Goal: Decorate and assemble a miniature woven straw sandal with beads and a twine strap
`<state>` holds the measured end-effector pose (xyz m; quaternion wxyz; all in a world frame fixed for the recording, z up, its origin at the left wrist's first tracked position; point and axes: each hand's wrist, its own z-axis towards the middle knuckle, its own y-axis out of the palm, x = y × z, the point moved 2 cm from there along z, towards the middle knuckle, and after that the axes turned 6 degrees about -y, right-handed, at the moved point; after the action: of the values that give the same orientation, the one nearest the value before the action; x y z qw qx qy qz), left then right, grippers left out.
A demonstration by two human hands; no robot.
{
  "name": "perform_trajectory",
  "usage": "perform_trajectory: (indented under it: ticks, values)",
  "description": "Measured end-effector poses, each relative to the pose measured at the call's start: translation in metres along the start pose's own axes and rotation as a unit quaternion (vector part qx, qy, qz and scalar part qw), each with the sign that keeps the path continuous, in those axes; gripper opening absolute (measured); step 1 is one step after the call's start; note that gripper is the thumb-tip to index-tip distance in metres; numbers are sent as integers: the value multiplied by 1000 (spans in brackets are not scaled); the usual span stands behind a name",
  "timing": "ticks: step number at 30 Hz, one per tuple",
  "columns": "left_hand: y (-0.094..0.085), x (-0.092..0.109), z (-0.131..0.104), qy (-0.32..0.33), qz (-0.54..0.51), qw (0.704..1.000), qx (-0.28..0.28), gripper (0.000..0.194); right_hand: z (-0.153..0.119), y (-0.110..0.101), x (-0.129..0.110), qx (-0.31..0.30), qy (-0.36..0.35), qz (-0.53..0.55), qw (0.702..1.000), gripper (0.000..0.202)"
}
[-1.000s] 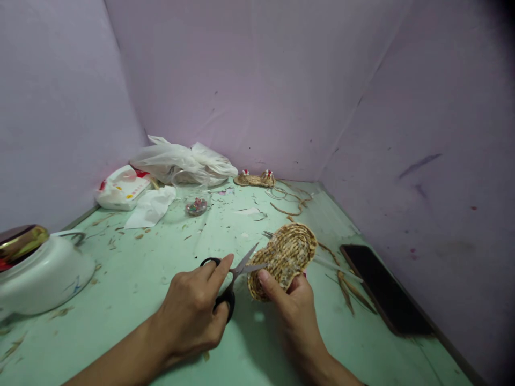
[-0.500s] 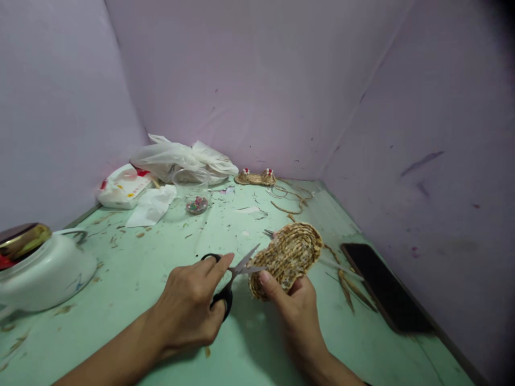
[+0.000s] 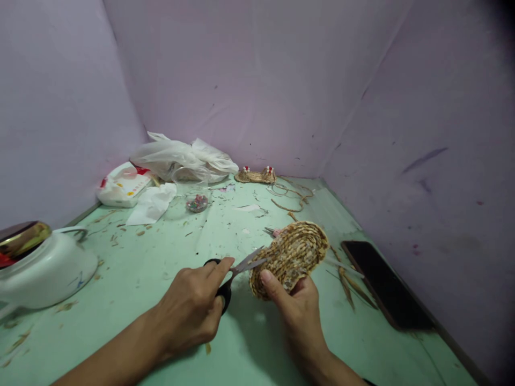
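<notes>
Black-handled scissors [image 3: 225,289] sit in my left hand [image 3: 193,305], with fingers closed round the handles. Their blades are slightly apart and lie across the left edge of a woven straw sole [image 3: 295,252], shaped like a small slipper. My right hand [image 3: 300,316] grips the sole's lower edge, thumb on top and the other fingers mostly hidden beneath. Beyond the sole, pink-handled pliers [image 3: 274,231] are partly covered by it. A straw cord [image 3: 292,216] shows at its far edge.
A white enamel pot [image 3: 48,268] stands at left, a phone [image 3: 382,284] at right. Dried leaf strips [image 3: 350,287] lie beside the phone. Farther back are a plastic bag [image 3: 181,158], a tub of beads [image 3: 197,202] and a straw slipper with beads [image 3: 255,177].
The scissor blades have closed partway and tilt up a little more. The sole has shifted slightly to the right in my right hand.
</notes>
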<state>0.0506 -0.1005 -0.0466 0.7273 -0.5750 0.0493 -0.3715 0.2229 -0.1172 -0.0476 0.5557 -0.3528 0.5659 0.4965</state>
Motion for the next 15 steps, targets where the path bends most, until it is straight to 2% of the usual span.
perform_trajectory:
  ticks: [6, 11, 15]
  values:
    - [-2, 0, 1, 22, -11, 1000, -9, 50, 1, 0, 1, -19, 0, 31, 999, 31]
    - [-13, 3, 7, -19, -5, 1000, -24, 57, 1, 0, 0, -9, -1, 28, 1000, 33]
    - [-24, 8, 12, -23, -52, 998, -37, 53, 2, 1, 0, -2, -5, 30, 1000, 31]
